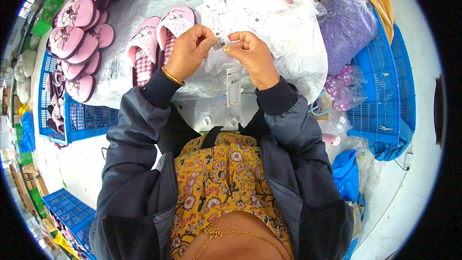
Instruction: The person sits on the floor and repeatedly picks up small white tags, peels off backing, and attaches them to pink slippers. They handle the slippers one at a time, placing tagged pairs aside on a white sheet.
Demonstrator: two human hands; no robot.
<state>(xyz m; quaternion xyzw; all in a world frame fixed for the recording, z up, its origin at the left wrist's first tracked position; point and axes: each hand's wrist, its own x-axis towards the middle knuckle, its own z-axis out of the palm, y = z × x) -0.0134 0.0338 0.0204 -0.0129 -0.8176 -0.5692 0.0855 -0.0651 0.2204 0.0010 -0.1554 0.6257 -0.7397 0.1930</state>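
Left hand [190,50], right hand [253,57]: pinching 1 small label [220,42]. From it: long tag [234,86], 5 o'clock; 2 pink slippers [144,38], 9 o'clock.

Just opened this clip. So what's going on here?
A person's left hand and right hand meet at their fingertips over a small white label, above a work surface covered in pale plastic sheeting. A longer white tag shows below the right hand; whether it is joined to the label is unclear. Beside the left hand lies a pair of pink slippers. More white tags are scattered beyond the hands, and stacked pink slippers fill the left side.
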